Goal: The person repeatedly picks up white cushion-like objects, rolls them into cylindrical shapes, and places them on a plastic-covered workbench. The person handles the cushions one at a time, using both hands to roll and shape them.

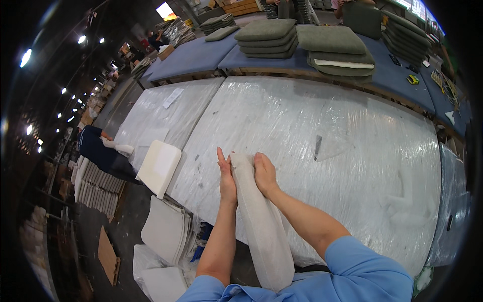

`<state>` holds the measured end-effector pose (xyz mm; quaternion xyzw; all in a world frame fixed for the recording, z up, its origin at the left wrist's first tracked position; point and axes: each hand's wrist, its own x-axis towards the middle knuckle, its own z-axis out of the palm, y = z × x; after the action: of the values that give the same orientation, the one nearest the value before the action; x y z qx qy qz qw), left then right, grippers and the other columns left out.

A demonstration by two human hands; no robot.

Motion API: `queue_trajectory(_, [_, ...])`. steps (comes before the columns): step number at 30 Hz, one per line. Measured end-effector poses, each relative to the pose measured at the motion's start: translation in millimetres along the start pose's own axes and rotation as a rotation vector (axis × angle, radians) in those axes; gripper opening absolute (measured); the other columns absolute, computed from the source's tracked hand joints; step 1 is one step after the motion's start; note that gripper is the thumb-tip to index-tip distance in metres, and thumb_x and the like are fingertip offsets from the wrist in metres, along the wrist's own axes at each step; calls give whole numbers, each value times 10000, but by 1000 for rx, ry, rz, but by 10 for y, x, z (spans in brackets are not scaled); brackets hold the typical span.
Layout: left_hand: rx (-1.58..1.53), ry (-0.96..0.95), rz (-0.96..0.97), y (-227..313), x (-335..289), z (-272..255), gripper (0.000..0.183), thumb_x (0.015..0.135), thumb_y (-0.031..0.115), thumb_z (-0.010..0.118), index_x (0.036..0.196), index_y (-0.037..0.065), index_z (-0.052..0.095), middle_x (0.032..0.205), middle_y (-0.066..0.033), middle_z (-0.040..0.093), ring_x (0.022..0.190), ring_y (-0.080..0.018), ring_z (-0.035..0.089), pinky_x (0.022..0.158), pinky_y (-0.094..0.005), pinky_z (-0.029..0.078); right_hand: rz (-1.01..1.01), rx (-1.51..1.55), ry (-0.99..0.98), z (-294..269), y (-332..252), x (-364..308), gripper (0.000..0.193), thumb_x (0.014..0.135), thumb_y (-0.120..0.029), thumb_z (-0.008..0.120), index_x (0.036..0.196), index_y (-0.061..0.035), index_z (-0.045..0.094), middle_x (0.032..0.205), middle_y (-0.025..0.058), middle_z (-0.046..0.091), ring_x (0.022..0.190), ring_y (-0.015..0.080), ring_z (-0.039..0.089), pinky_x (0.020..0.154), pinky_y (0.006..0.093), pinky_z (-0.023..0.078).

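A pale grey fabric seat cushion stands on edge in front of me, its narrow side facing up and its near end against my body. My left hand presses its left face near the far end, fingers pointing away from me. On the opposite face my right hand grips the same end, thumb over the top edge. The far end is above the plastic-wrapped table. A white foam cushion pad lies at the table's left edge. Parts of the fingers are hidden behind the cushion.
Green cushions in stacks stand on blue padded tables at the back. White pads are piled at the lower left. A co-worker in dark clothes handles pale fabric at left, beside stacked cushions. A yellow tool lies back right.
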<state>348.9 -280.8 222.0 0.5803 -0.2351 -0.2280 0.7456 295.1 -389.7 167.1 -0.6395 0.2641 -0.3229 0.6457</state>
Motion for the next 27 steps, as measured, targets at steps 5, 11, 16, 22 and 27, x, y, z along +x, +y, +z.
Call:
queue_trajectory(5, [53,-23,-15,62,-1,-50,790,1098,662,259,1710,226,15,1518,-194,489,1304,-271,542,1133,-389,425,-35,49,100,31,-126,-85,526,1118,-419,460,827,7,565,734,212,574,669,339,543,673,464,442])
queue_trajectory(11, [40,25,-114,180,183,237,804,1086,693,261,1709,203,126,1159,-78,618,1012,-160,574,950,-318,490,-9,-233,32,-124,157,50,585,1119,-425,432,796,36,592,713,244,570,639,338,505,677,439,452])
queue_trajectory(16, [-35,-140,-57,284,417,575,864,1065,716,331,1702,156,165,960,-13,564,894,-116,546,874,-274,479,34,-284,75,-357,321,126,605,1099,-480,398,846,-23,704,897,278,696,855,508,649,766,562,486])
queue_trajectory(22, [328,-200,-123,114,359,639,785,1057,403,561,1689,111,200,1206,-113,620,1052,-187,605,986,-333,495,35,-374,94,-474,363,157,588,1099,-483,393,887,-43,720,906,269,708,873,496,666,782,557,505])
queue_trajectory(27, [926,-395,-67,375,499,355,871,916,337,698,1629,29,305,1281,-164,623,1082,-220,620,992,-393,505,-21,-326,48,-314,256,113,583,1100,-489,392,920,-41,718,911,260,717,886,498,665,795,550,505])
